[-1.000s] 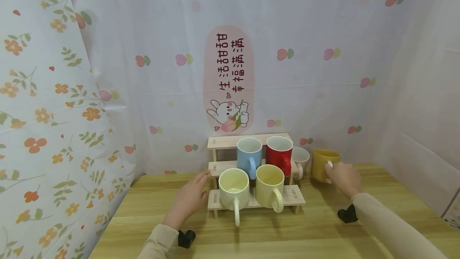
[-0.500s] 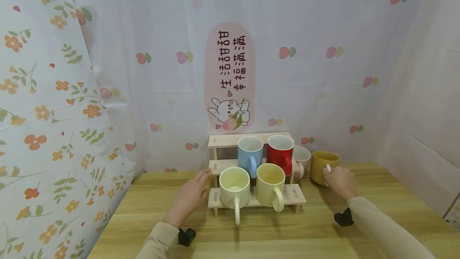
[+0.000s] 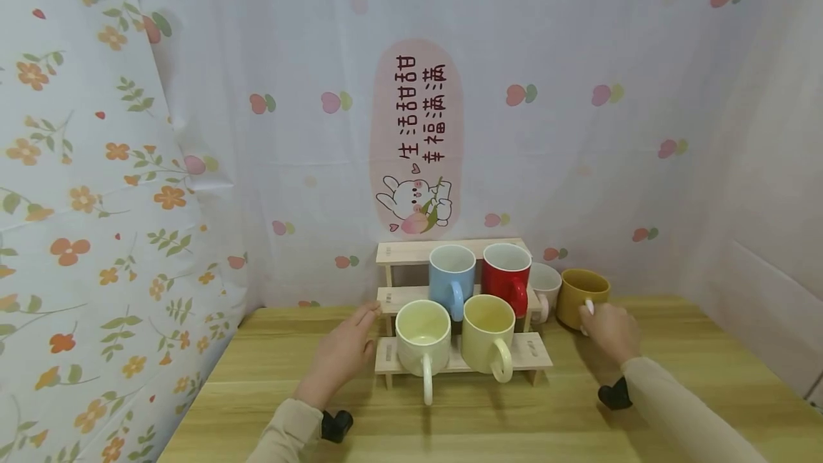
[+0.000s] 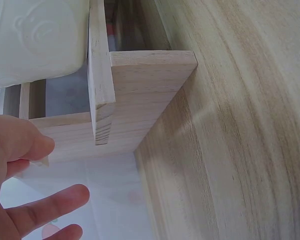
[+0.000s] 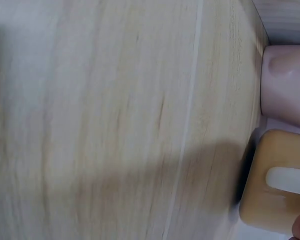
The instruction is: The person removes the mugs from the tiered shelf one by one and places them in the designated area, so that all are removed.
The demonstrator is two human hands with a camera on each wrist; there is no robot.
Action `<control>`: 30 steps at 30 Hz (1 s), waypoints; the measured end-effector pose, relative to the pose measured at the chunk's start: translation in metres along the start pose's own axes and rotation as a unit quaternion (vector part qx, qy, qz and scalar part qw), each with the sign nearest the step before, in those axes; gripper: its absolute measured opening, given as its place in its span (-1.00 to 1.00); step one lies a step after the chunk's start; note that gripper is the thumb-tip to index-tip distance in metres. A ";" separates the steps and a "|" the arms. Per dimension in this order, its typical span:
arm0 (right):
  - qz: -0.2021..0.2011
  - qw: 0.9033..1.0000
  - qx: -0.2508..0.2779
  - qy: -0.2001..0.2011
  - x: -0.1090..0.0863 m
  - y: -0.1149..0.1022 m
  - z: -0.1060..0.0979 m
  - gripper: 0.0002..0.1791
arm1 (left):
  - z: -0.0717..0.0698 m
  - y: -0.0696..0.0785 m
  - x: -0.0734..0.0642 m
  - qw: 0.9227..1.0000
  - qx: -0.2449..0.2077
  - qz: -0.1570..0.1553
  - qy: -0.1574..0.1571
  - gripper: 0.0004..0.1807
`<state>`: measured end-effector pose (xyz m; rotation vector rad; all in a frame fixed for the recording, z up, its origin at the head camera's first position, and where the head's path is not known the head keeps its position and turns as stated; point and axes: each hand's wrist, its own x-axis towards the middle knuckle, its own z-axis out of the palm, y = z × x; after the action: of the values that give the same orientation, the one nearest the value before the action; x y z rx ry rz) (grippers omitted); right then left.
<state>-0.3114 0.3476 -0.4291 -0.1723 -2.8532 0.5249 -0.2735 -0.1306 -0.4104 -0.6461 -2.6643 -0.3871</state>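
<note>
At the far right, my right hand [image 3: 614, 333] grips the white handle of a mustard-yellow mug [image 3: 572, 300]. The mug is upright beside a pale pink mug [image 5: 285, 85], its base at or close to the tabletop. My left hand [image 3: 343, 349] is at the left end of a stepped wooden rack [image 3: 398, 254]. Its fingers are fairly straight, with the tips touching the middle tier's end; the last fingers spread free in the left wrist view. On the rack are a light blue mug [image 3: 446, 277], a red mug [image 3: 498, 270], a pale green mug [image 3: 418, 349] and a pale yellow mug [image 3: 482, 349].
A wood-grain table [image 3: 270, 406] bears the rack. Close behind it hangs a patterned white curtain [image 3: 308, 127], with a floral cloth [image 3: 109, 249] on the left. The lower mugs' handles stick out over the front of the rack.
Over the last second my right hand has lowered the mustard mug slightly and drawn it a little toward the pink one. My left hand stays at the rack's end.
</note>
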 end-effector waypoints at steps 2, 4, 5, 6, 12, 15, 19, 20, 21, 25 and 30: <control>0.006 1.000 -0.001 -0.010 0.001 0.000 0.001 -0.46 | 0.001 0.000 0.000 1.000 0.002 0.001 0.002 -0.38; 0.008 1.000 -0.001 -0.018 0.002 0.001 0.002 -0.46 | 0.001 0.000 0.000 1.000 0.002 0.004 0.007 -0.38; 0.009 1.000 -0.001 -0.019 0.002 0.000 0.002 -0.46 | 0.001 0.000 0.000 1.000 0.002 0.005 0.008 -0.38; 0.011 1.000 -0.002 -0.021 0.003 0.000 0.003 -0.47 | 0.001 0.000 0.000 1.000 0.003 0.004 0.008 -0.38; 0.028 0.999 -0.003 -0.046 0.004 -0.002 0.004 -0.46 | 0.002 0.001 0.000 1.000 0.003 0.003 0.005 -0.38; 0.035 0.998 -0.004 -0.058 0.006 -0.003 0.004 -0.45 | 0.002 0.001 0.000 1.000 0.005 0.004 0.009 -0.38; 0.039 0.997 -0.004 -0.066 0.007 -0.006 0.002 -0.46 | 0.003 0.001 0.000 1.000 0.011 0.007 0.015 -0.37; 0.038 0.997 -0.006 -0.068 0.008 -0.007 0.001 -0.46 | 0.003 0.001 0.000 1.000 0.012 0.008 0.017 -0.37; 0.037 0.997 -0.007 -0.070 0.008 -0.007 0.000 -0.47 | 0.003 0.000 0.000 1.000 0.013 0.009 0.019 -0.37; 0.030 0.997 -0.007 -0.075 0.009 -0.010 -0.003 -0.48 | 0.003 0.000 0.000 1.000 0.012 0.011 0.021 -0.37; 0.028 0.996 0.010 -0.088 0.008 -0.007 -0.007 -0.44 | 0.002 0.001 -0.001 1.000 0.009 0.005 0.012 -0.37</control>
<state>-0.3176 0.3444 -0.4182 -0.2129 -3.0208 0.6073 -0.2729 -0.1296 -0.4122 -0.6457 -2.6382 -0.3654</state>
